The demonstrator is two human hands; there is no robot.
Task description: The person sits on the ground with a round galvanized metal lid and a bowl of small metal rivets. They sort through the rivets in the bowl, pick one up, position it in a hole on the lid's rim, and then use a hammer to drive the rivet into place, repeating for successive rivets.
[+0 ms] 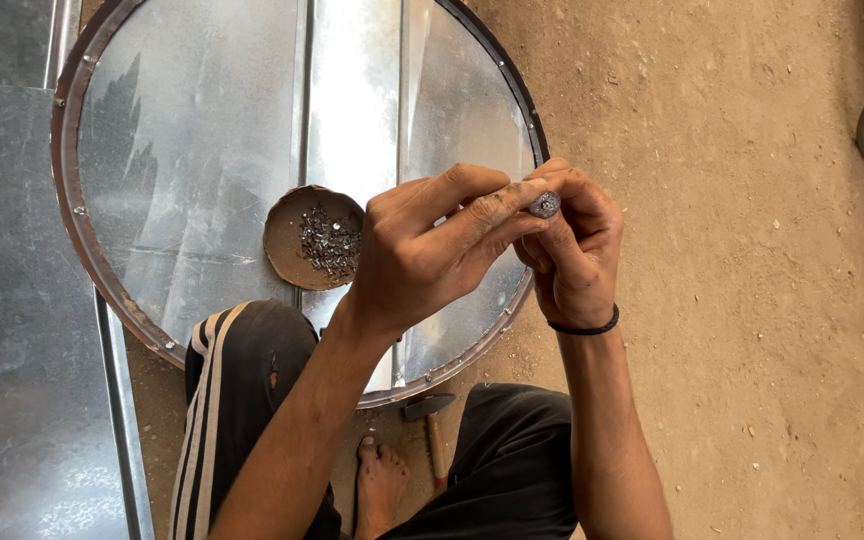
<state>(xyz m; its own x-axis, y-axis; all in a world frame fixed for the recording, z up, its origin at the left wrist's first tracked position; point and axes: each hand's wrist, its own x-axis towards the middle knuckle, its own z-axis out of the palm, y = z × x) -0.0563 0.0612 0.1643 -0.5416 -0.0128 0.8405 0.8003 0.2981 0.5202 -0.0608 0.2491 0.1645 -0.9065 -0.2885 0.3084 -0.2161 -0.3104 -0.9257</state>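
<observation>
Both hands, left [422, 255] and right [574, 262], pinch a small metal piece [545, 205] (fingers curled close together).

Small round grey metal piece [545, 205], end-on, pinched between fingertips just right of frame centre, above the round sheet-metal disc's [202, 150] rim.

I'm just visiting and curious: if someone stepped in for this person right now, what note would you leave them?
Left hand and right hand meet above the round sheet-metal disc, together pinching a small dark metal piece.
A shallow brown dish of small metal bits sits on the disc beside the left hand.
A hammer lies on the dirt ground between the knees, untouched.
Rivets already dot the disc's rim.
How many are left cannot be told.
</observation>
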